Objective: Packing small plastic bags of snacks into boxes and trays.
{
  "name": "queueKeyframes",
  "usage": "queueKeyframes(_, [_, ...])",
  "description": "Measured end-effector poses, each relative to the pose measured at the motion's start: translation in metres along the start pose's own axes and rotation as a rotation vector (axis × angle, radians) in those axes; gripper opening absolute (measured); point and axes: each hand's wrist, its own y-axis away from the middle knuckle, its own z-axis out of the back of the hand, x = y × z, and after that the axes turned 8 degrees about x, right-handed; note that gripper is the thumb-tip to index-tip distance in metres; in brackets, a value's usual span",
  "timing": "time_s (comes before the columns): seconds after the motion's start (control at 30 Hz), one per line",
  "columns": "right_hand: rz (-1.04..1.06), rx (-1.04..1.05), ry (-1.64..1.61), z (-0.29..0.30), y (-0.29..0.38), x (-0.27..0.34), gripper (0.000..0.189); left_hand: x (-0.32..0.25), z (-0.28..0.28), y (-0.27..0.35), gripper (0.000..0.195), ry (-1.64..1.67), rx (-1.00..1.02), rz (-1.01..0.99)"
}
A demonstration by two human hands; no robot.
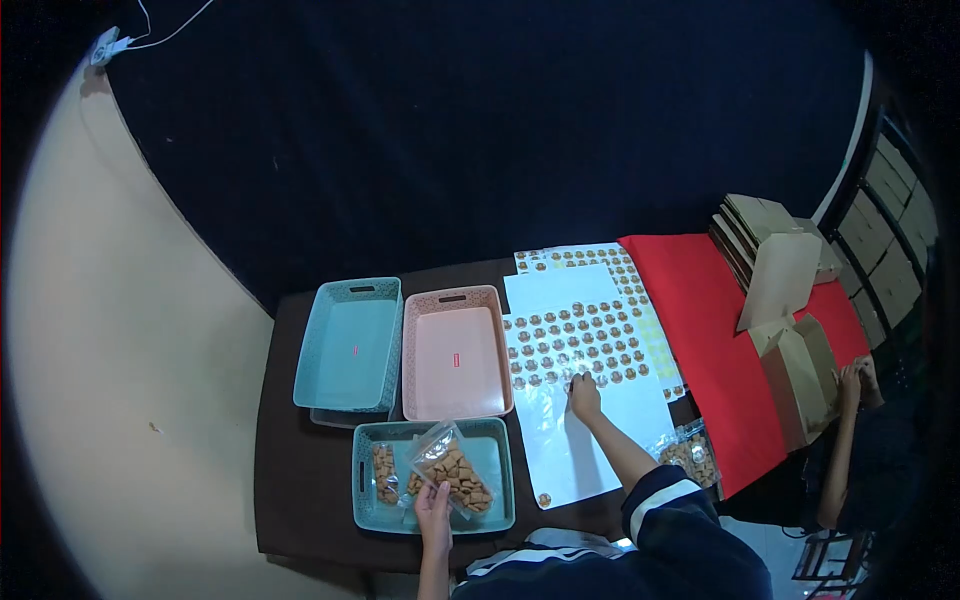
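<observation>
A clear plastic pouch of brown pillow-shaped snack pieces (457,474) is held in my left hand (435,514), above a teal plastic basket (360,517) with more such pouches (385,476) in it. My right hand (585,399) touches a white sheet of round brown stickers (544,442), at the lower edge of the sticker rows. Its fingertips are bunched together; whether a sticker is between them cannot be told. Further filled pouches (694,459) lie under my right forearm's side, by the red cloth.
An empty teal basket (349,352) and a pink basket (457,360) stand at the back left. More sticker sheets (637,300) lie behind. On the red cloth (690,315) stand stacked cardboard boxes (757,225) and an open box (799,382), with another person's hands (851,382) beside it.
</observation>
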Motion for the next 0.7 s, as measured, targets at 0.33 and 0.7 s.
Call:
queueKeyframes(0.33, [0.048,-0.014,-0.086,-0.008,-0.014,-0.022,0.016,0.002,-0.004,-0.004,0.024,-0.275,0.203,-0.046])
queueKeyframes(0.7, [0.119,-0.005,0.005,0.008,-0.012,-0.005,0.012,-0.001,-0.006,0.002,0.025,-0.262,0.209,-0.069])
